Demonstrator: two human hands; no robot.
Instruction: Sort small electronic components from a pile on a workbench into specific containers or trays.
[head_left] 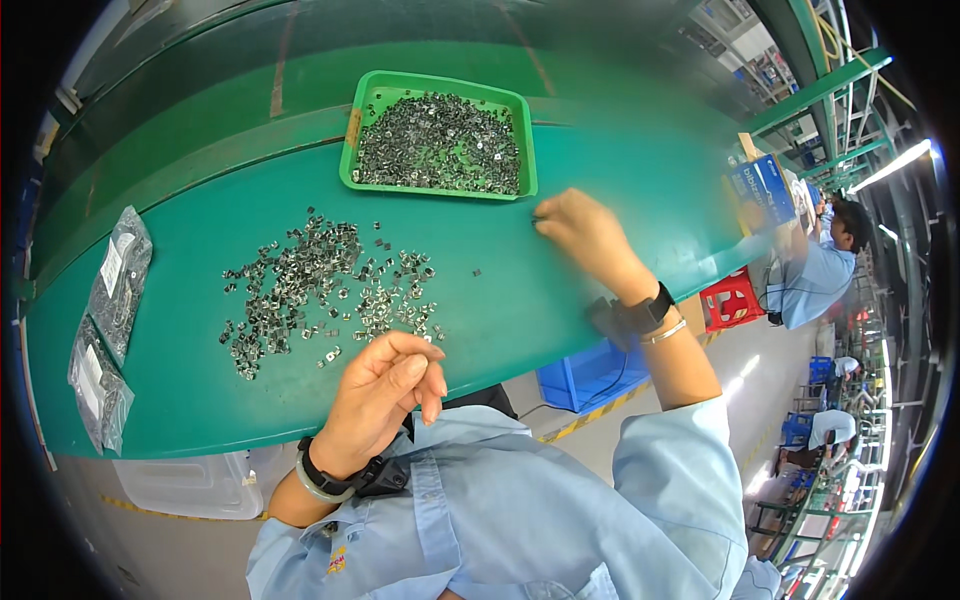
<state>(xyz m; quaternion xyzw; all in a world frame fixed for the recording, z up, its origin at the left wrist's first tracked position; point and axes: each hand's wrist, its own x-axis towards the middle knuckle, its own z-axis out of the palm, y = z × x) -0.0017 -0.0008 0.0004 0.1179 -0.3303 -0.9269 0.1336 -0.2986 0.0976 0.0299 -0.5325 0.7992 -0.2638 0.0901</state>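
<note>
Two hands: left hand (385, 385), fingers loosely curled, grip contents unclear, at frame centre below loose metal parts (320, 295); right hand (585, 235) pinching by green tray (440, 145). Best picked singly.

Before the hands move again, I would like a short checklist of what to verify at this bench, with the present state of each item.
1. Green tray flat on the green table, holding small metal parts: ok.
2. Loose metal parts lie on the table, away from its near edge: ok.
3. Right hand has a part in its grip: cannot tell, it is blurred; something small and dark shows at the fingertips.
4. Left hand hovers near the loose parts, fingers curled: ok; held part cannot tell.
5. Two plastic bags lie apart from the pile: ok.
</note>
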